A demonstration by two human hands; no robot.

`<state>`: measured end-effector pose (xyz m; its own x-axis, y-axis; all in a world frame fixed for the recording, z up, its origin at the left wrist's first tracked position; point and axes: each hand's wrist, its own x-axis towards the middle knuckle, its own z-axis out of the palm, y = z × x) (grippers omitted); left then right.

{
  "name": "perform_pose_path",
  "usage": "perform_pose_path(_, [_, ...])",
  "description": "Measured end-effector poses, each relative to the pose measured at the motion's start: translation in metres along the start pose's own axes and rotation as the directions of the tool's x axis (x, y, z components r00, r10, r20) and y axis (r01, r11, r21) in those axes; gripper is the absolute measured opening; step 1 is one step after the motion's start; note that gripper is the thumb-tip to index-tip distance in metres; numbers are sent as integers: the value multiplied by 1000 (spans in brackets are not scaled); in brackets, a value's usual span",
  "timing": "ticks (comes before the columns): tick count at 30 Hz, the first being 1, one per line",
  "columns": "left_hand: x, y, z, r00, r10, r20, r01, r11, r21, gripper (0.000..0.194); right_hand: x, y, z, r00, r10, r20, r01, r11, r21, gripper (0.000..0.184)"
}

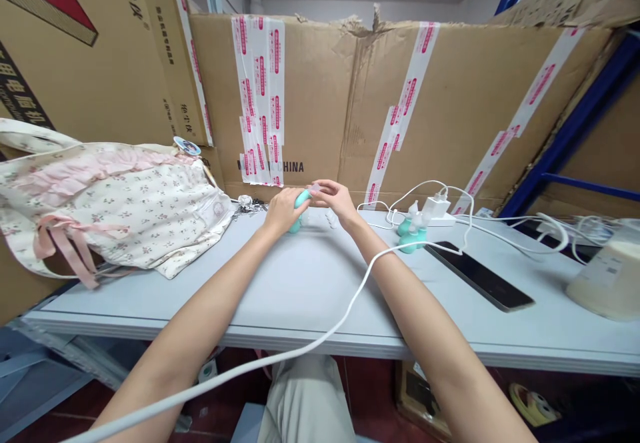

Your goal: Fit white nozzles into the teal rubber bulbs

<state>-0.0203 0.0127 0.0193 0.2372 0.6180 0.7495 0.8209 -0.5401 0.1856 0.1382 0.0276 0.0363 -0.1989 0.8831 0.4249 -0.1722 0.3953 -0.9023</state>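
Near the back of the table, my left hand [285,211] is wrapped round a teal, rounded bulb-like thing [301,199]. My right hand [336,200] meets it from the other side, its fingers pinched on a small clear piece [315,188] at the teal thing's upper end. The fingers partly hide that piece. Small clear parts [331,218] lie on the table just under my right hand. To the right of my right forearm stand similar teal bulbs [412,236] with clear pointed tips.
A floral cloth bag [135,209] lies at the left. On the right are a white charger [438,209], looping white cables [515,246], a black phone [480,275] and a translucent container [610,276]. One white cable crosses over my right forearm. Cardboard [320,96] walls the back.
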Motion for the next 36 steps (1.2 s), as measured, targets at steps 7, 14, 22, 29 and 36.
perform_pose_path(7, [-1, 3, 0, 998, -48, 49, 42, 993, 113, 32, 4, 1, 7, 989, -135, -65, 128, 987, -99, 32])
perform_pose_path(14, [0, 3, -2, 995, -81, 65, 73, 990, 119, 30, 0, -3, 13, 978, -191, -88, 172, 967, -188, 27])
perform_pose_path(22, [4, -3, 3, 975, -210, -74, 214, 976, 45, 35, -6, -4, 19, 899, -434, -64, 403, 875, -269, 17])
perform_pose_path(29, [3, -21, -8, 827, -473, -303, 462, 880, -114, 40, 3, 8, -8, 947, -316, -57, 253, 844, -472, 16])
perform_pose_path(36, [2, -43, 4, 813, -508, -284, 494, 861, -125, 34, 0, 29, -20, 979, -31, 203, 190, 502, -844, 20])
